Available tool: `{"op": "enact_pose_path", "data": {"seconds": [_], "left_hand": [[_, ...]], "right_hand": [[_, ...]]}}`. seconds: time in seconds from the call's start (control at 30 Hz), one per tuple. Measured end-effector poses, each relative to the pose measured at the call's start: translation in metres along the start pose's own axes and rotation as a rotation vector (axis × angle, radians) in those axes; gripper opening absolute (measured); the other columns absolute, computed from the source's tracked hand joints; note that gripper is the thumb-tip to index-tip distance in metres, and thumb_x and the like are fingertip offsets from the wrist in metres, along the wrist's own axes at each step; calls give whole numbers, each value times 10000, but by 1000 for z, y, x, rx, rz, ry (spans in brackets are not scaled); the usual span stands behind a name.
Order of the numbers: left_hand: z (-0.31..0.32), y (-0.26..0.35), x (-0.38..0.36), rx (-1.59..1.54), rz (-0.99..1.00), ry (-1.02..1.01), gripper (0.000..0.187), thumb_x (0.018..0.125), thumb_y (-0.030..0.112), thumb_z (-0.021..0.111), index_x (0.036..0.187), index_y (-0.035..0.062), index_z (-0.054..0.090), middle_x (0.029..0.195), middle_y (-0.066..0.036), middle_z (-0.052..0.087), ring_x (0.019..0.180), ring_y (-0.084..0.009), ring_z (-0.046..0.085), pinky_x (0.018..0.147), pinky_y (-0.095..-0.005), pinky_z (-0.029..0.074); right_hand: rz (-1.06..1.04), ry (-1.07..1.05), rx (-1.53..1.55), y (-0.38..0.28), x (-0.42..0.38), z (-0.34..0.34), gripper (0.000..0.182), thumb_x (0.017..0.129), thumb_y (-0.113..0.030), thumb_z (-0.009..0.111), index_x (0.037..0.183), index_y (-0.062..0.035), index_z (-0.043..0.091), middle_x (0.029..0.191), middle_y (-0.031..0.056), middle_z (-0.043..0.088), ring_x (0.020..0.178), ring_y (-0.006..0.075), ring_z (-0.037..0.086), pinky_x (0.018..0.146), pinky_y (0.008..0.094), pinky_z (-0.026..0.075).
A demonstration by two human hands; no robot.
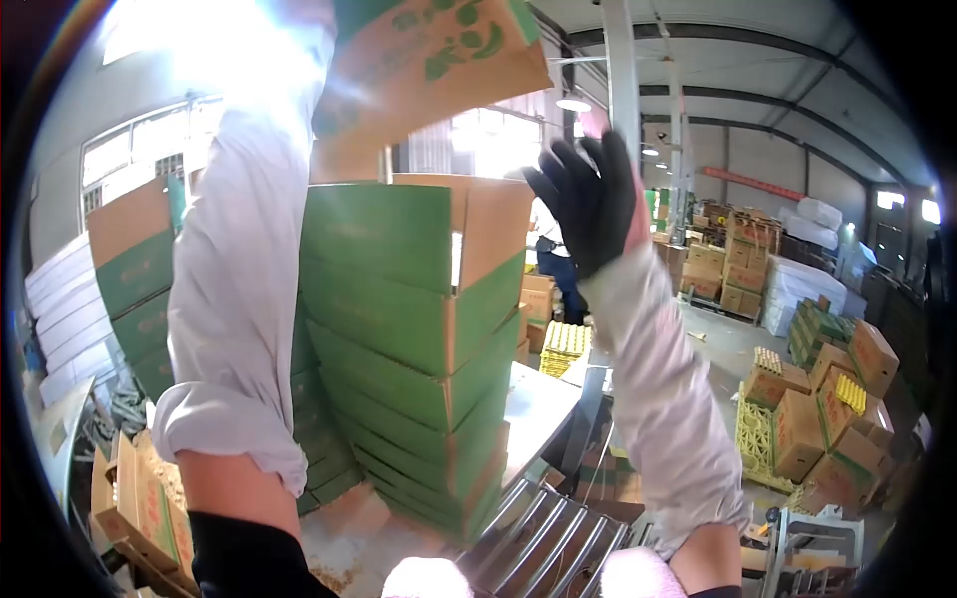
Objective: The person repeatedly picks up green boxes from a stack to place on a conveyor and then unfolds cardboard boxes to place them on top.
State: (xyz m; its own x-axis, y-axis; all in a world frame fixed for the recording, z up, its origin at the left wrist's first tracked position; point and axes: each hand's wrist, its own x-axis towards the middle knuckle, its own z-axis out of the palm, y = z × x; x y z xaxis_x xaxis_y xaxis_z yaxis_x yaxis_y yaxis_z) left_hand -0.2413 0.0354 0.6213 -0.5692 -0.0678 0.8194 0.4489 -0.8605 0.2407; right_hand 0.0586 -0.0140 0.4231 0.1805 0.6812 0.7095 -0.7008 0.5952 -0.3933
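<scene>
A stack of nested green and brown cardboard boxes (389, 289) stands in front of me. Above it hangs a brown carton with green print (439, 65), tilted, at the top of the view. My left arm, in a pale sleeve, reaches up to the carton's left side; glare and the top edge hide that hand's fingers. My right hand (590, 199), in a black glove, is raised to the right of the stack with its fingers apart and nothing in them. It is clear of the carton.
A roller conveyor (548, 533) lies below, beside a white tabletop (538, 409). Yellow trays (565, 349) stand beyond it. More green boxes (135, 289) are stacked at left. Cartons (797, 429) and a yellow crate (755, 439) fill the right. A person in dark clothes (560, 274) stands behind.
</scene>
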Motion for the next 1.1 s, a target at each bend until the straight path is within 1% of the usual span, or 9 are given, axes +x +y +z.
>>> {"op": "enact_pose_path", "data": {"seconds": [0.1, 0.33, 0.63, 0.7, 0.77, 0.8, 0.9, 0.97, 1.1], "left_hand": [[12, 25, -34, -43, 197, -95, 286, 795, 228, 547, 757, -52, 586, 706, -145, 604, 666, -246, 566, 661, -347, 435], [40, 98, -262, -408, 403, -467, 205, 815, 159, 550, 768, -35, 593, 749, -120, 603, 707, -229, 549, 704, -323, 427], [-103, 115, -686, -622, -258, -1062, 91, 786, 78, 598, 847, 20, 562, 873, -89, 583, 916, -240, 520, 861, -369, 373], [-165, 111, -751, -548, -257, -1275, 177, 723, 132, 645, 786, 54, 499, 795, -71, 547, 952, -294, 472, 895, -477, 305], [-217, 112, -786, -529, -126, -1409, 220, 699, 180, 649, 825, 61, 514, 888, -82, 520, 971, -301, 457, 902, -481, 307], [-250, 116, -790, -436, -138, -1599, 254, 691, 218, 651, 854, 68, 527, 945, -93, 505, 996, -298, 447, 913, -486, 300], [-294, 124, -775, -517, -119, -1987, 599, 644, 346, 697, 1118, 58, 470, 1120, -162, 458, 1108, -342, 410, 950, -487, 288], [-282, 136, -746, -458, -108, -2071, 753, 588, 394, 738, 1183, 36, 446, 1188, -167, 445, 1143, -340, 403, 968, -503, 286], [-257, 107, -773, -313, 15, -2389, 745, 609, 426, 727, 1201, 49, 477, 1221, -164, 482, 1180, -310, 403, 1020, -459, 270]], "right_hand": [[139, 8, 180, -60, 30, 32, 688, 792, -477, 583, 1241, 13, 405, 1235, 270, 438, 1209, 439, 358, 953, 626, 314], [-198, 60, -275, -163, -73, -104, 573, 848, -433, 512, 1247, -33, 423, 1207, 189, 486, 1125, 353, 449, 906, 501, 383], [-108, 1051, -149, -75, -511, -400, 442, 919, -377, 420, 1255, -92, 445, 1172, 85, 548, 1018, 243, 565, 845, 340, 473], [223, 1018, -1510, -43, -612, -446, 399, 946, -305, 393, 1257, -60, 447, 1132, 57, 578, 992, 215, 576, 839, 318, 473], [25, 1304, -224, -18, -711, -522, 359, 954, -236, 398, 1241, -29, 457, 1128, 48, 576, 992, 189, 575, 837, 294, 464], [177, 1625, -340, -59, -623, -431, 349, 943, -208, 432, 1238, -23, 459, 1124, 53, 572, 998, 177, 569, 835, 286, 456], [420, 1288, -720, -91, -618, -416, 443, 881, -247, 546, 1259, -42, 441, 1141, 93, 558, 1022, 211, 535, 858, 318, 434], [561, 772, -2067, -108, -575, -368, 568, 721, -305, 677, 1213, -113, 470, 1110, 155, 534, 1012, 308, 522, 876, 376, 424], [1386, -115, -2147, -79, -545, -384, 396, 728, -233, 657, 1097, -169, 527, 1140, 117, 523, 1052, 285, 518, 872, 357, 448]]}}
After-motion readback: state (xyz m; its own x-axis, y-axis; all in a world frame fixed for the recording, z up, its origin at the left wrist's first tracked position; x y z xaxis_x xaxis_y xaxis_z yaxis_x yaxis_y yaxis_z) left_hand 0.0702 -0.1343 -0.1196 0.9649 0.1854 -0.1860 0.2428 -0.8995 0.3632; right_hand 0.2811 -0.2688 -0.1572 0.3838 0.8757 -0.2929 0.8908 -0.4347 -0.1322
